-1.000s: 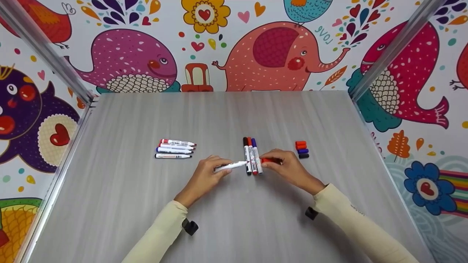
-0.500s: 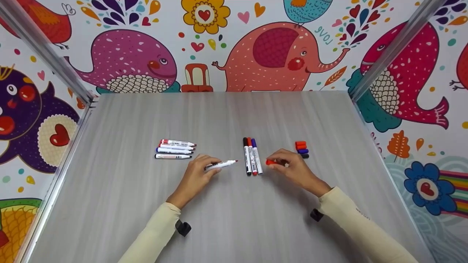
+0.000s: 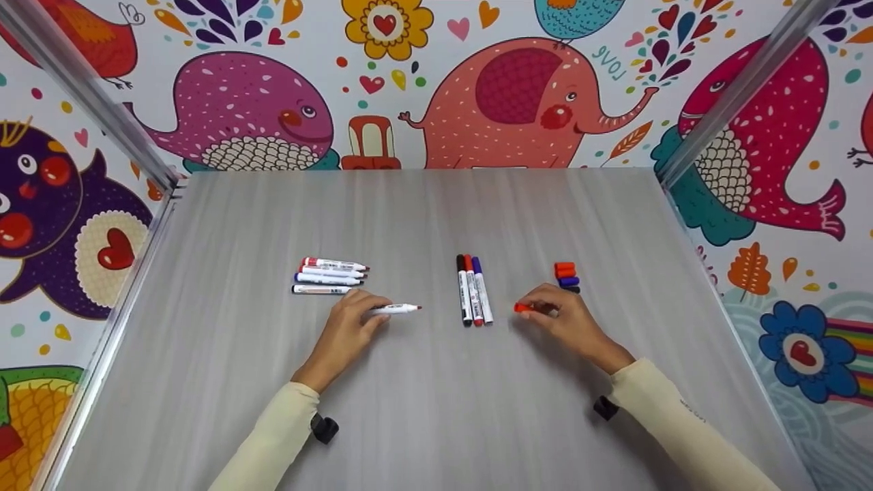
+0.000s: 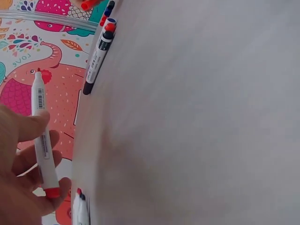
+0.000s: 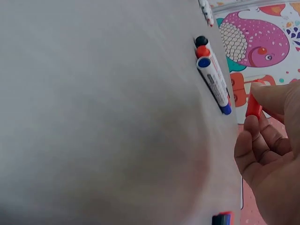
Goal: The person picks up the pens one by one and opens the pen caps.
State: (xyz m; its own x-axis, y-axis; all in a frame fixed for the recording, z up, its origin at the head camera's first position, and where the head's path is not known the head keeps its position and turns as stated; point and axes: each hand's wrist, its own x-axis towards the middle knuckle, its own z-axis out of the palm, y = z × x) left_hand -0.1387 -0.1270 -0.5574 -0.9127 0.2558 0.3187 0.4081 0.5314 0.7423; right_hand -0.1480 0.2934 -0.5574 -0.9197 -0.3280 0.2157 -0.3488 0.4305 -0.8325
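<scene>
In the head view my left hand [image 3: 346, 333] pinches an uncapped white marker [image 3: 399, 309], its dark red tip pointing right. The left wrist view shows that marker's red end plug [image 4: 52, 192] near my curled fingers. My right hand [image 3: 571, 324] holds a red marker cap [image 5: 254, 105] between thumb and fingertips, above the table. Between the hands lie three capped markers [image 3: 475, 293] side by side, with black, red and blue caps. Close behind my left hand is a row of several uncapped markers [image 3: 329, 278].
Several loose caps [image 3: 565, 271], red, blue and black, lie in a short row behind my right hand, which partly covers the black one. The grey table [image 3: 409, 218] ends at patterned walls, with metal rails [image 3: 736, 92] at the corners.
My hands have moved apart: the left goes leftward with the uncapped marker, the right goes rightward with the red cap. The capped markers between them stay in place.
</scene>
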